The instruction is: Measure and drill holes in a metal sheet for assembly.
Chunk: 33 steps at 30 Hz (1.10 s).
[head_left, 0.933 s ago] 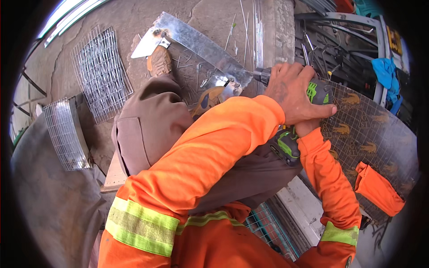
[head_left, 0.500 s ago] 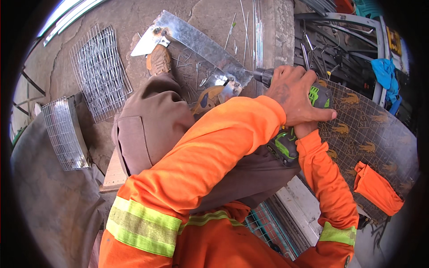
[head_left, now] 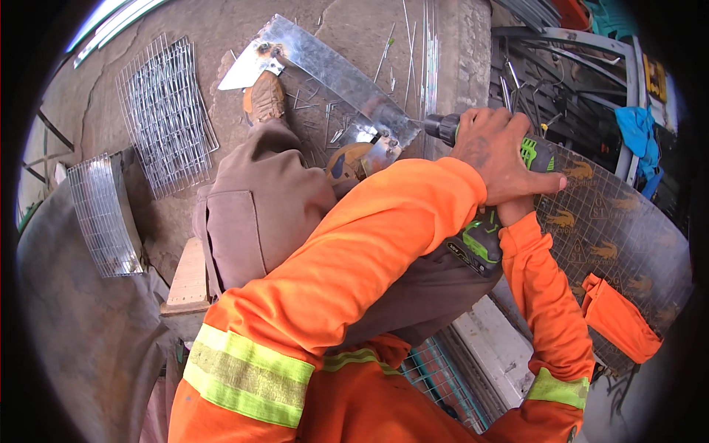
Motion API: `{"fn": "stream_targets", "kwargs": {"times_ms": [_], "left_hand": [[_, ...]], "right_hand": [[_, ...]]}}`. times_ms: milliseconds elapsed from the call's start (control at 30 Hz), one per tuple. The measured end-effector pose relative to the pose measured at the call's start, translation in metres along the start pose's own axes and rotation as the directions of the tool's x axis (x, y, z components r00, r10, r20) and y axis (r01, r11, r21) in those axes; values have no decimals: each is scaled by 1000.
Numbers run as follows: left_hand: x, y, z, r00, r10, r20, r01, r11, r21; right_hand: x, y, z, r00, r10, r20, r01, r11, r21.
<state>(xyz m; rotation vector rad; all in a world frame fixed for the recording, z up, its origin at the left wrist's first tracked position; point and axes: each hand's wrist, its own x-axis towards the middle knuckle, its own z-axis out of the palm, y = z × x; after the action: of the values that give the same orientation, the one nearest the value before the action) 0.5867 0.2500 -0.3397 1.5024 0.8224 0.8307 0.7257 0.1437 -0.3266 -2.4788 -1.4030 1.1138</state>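
A black and green cordless drill (head_left: 481,242) lies sideways across my lap's far right, its chuck and thin bit pointing left. My left hand (head_left: 496,153) is wrapped over the top of the drill's body, thumb stretched to the right. Under it, my right hand (head_left: 515,210) is closed round the drill's handle; its fingers are mostly hidden. The bit's tip meets the right end of a long, shiny sheet-metal strip (head_left: 332,70), which has tabs at both ends. My left boot (head_left: 264,100) presses against its left tab, and my other boot (head_left: 346,161) is beside the right tab.
Stacked wire mesh panels (head_left: 168,111) lie on the concrete floor at the left, with a curved mesh piece (head_left: 107,218) nearer me. Thin rods (head_left: 428,66) and metal scraps are scattered ahead. On the right are a printed board (head_left: 583,214), an orange cloth (head_left: 620,317) and a metal frame (head_left: 635,81).
The view has shifted a little. My hands and the drill sit slightly farther right, with the bit still at the strip's end. Both grips are the same.
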Motion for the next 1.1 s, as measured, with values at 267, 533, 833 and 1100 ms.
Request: {"fn": "stream_targets", "kwargs": {"times_ms": [267, 533, 833, 1100], "left_hand": [[9, -4, -10, 994, -44, -101, 39, 998, -56], [10, -1, -20, 985, -133, -114, 117, 984, -137], [10, 0, -29, 965, -154, -214, 120, 979, -167], [10, 1, -35, 967, -163, -193, 130, 976, -176]], "right_hand": [[14, -88, -21, 973, 180, 148, -178, 984, -25], [26, -80, -20, 997, -1, 76, 5, 999, -53], [35, -91, -31, 974, -146, 175, 192, 939, -286], [38, -88, -29, 977, -110, 182, 132, 984, -116]]}}
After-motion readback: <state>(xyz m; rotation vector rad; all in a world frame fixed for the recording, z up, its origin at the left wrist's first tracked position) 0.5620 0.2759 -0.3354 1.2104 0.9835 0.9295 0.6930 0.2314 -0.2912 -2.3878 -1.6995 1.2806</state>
